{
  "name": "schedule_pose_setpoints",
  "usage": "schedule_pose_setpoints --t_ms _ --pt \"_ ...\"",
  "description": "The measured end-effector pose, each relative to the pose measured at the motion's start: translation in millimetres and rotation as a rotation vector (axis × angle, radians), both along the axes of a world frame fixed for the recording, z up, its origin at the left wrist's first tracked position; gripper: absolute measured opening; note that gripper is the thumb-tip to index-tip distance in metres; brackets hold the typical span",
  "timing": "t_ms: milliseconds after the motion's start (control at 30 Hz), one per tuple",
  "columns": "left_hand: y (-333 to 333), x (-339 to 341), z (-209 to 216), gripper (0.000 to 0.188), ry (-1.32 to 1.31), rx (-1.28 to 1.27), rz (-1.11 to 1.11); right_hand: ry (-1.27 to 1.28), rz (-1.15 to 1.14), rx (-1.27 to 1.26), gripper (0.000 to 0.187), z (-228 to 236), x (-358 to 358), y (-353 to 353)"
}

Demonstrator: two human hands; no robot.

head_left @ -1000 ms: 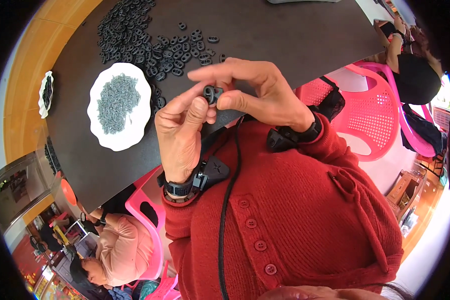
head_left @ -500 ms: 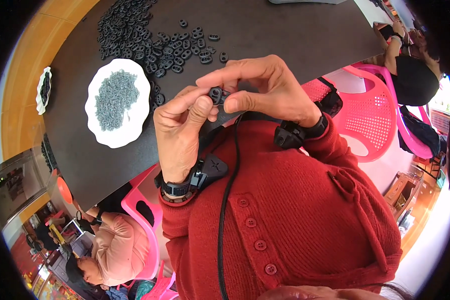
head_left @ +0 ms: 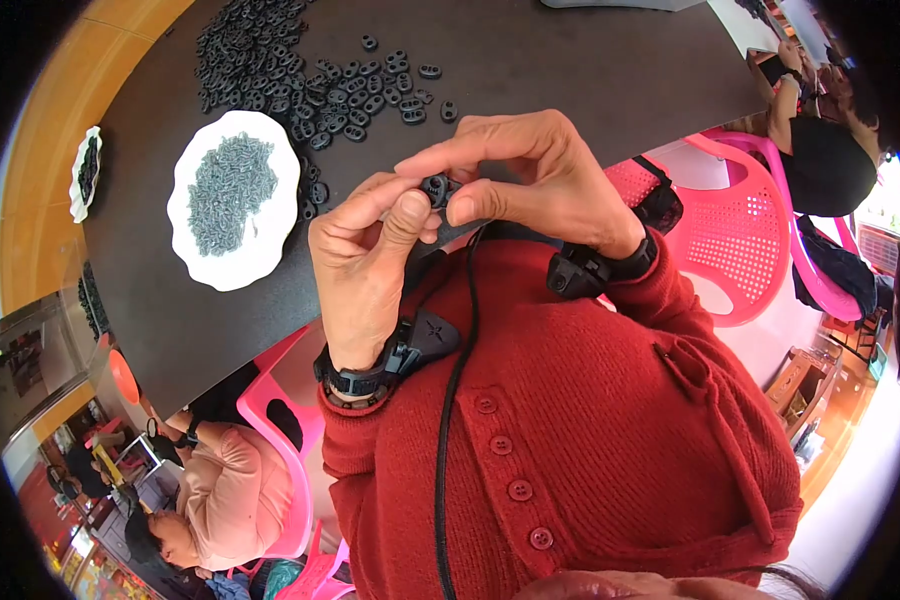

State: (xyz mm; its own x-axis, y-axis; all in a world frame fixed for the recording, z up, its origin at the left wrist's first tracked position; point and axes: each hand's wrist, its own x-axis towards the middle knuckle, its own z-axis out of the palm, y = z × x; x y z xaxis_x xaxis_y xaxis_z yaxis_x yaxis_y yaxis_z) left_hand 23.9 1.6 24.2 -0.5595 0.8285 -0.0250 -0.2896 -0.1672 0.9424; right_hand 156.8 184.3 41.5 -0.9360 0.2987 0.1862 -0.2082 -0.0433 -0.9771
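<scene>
A small black cord lock (head_left: 436, 188) with two holes is held just above the table's near edge. My left hand (head_left: 362, 262) pinches it between thumb and forefinger, the other fingers curled behind. From the other side my right hand (head_left: 548, 178) closes its thumb and forefinger on the right end of the piece. Those fingertips partly hide that end, so I cannot make out whether a smaller part sits there. Left of my hands is a white scalloped plate (head_left: 255, 255) carrying a pile of small metal springs (head_left: 228, 190).
A large heap of black cord locks (head_left: 255, 60) spreads over the dark table (head_left: 570, 60) behind the plate. A second white dish (head_left: 82, 190) with black parts lies far left. Pink chairs (head_left: 745, 245) and other people (head_left: 235, 490) are on both sides.
The cord lock has turned slightly between my fingers. Both hands keep nearly the same place and grip.
</scene>
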Motion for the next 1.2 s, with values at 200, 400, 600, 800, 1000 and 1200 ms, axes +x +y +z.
schedule_pose_setpoints --t_ms 200,400,600,800,1000,1200 --pt "2.9 5.6 3.4 0.023 -0.123 0.005 0.027 -0.023 -0.082 0.062 0.035 -3.5 2.0 -3.0" --pt "6.3 5.1 2.0 0.02 -0.22 0.012 0.004 0.022 -0.125 0.212 0.043 -4.6 2.1 -1.9" --pt "9.1 1.2 2.9 0.02 -0.223 0.012 -0.02 0.142 -0.176 0.385 0.041 -8.5 0.7 1.5" --pt "12.1 -11.1 4.4 0.021 -0.216 0.032 -0.03 0.206 -0.202 0.362 0.039 -10.3 -5.7 0.9" --pt "9.9 -15.4 7.1 0.018 -0.159 -0.004 -0.006 0.238 -0.253 0.442 0.035 -10.9 -10.7 -6.1" --pt "12.4 -9.6 13.7 0.019 -0.122 -0.02 0.019 0.248 -0.305 0.477 0.033 -11.0 -9.0 -7.1"
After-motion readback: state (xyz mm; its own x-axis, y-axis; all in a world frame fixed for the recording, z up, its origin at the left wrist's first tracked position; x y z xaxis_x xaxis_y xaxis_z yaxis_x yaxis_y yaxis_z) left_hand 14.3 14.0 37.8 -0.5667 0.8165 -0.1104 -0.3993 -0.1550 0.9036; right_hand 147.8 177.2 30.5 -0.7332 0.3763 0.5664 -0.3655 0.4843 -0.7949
